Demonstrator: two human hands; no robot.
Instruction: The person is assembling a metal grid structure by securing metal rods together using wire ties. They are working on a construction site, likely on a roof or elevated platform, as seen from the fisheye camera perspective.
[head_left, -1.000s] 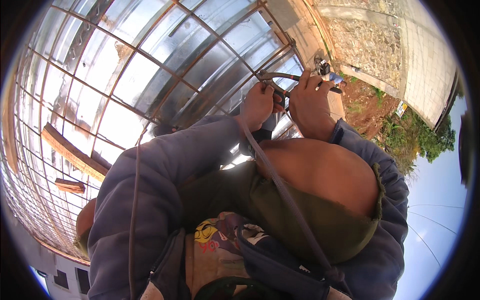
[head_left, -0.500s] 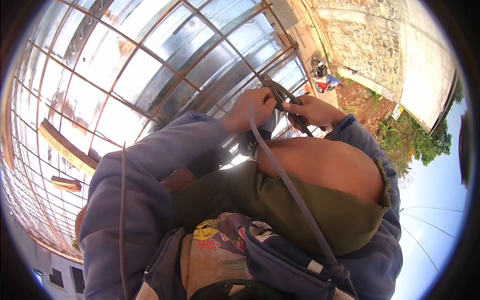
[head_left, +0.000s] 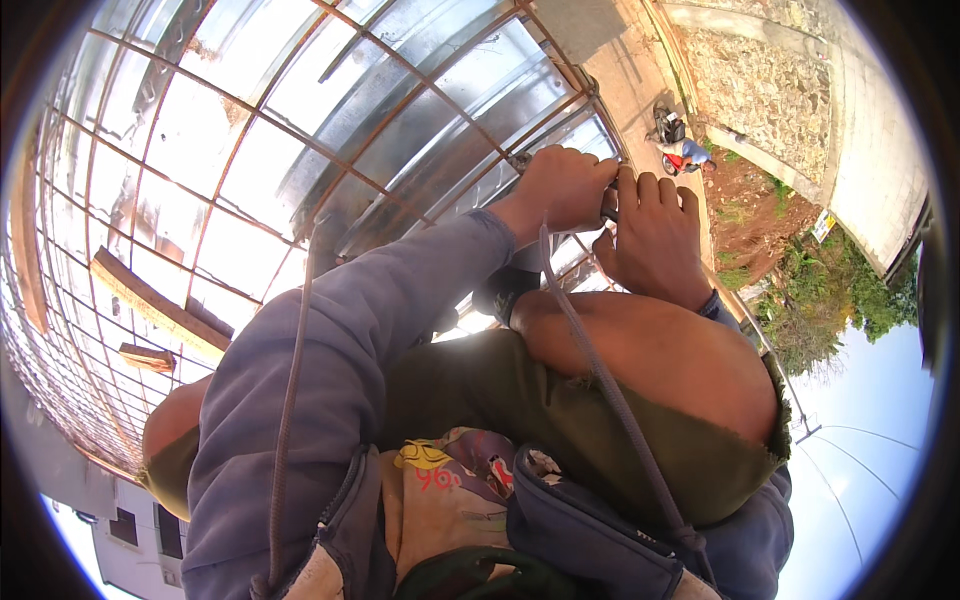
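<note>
My left hand [head_left: 566, 188] is closed round the pincers, whose dark metal head [head_left: 520, 161] shows beyond its wrist side, against the rusty rebar grid [head_left: 345, 165]. Right beside it, my right hand [head_left: 660, 240] has its fingers bent over the handle end, with a short dark piece of the handle [head_left: 609, 213] showing between the two hands. Most of the tool is hidden by my hands. My bare knee [head_left: 650, 350] is just below them, and a shoe [head_left: 497, 297] rests under my forearm.
Shiny metal sheets [head_left: 400, 130] lie beneath the grid. Wooden pieces [head_left: 150, 300] rest at the left. Beyond the deck's right edge, far below, are a person [head_left: 694, 153] by a red motorcycle, a second motorbike [head_left: 667, 124] and a stone wall [head_left: 765, 90]. Two hood cords [head_left: 610, 390] hang before me.
My left hand has moved right from near the pincers' head onto the handles. My right hand has turned, its back now facing up, with its fingers over the handle end.
</note>
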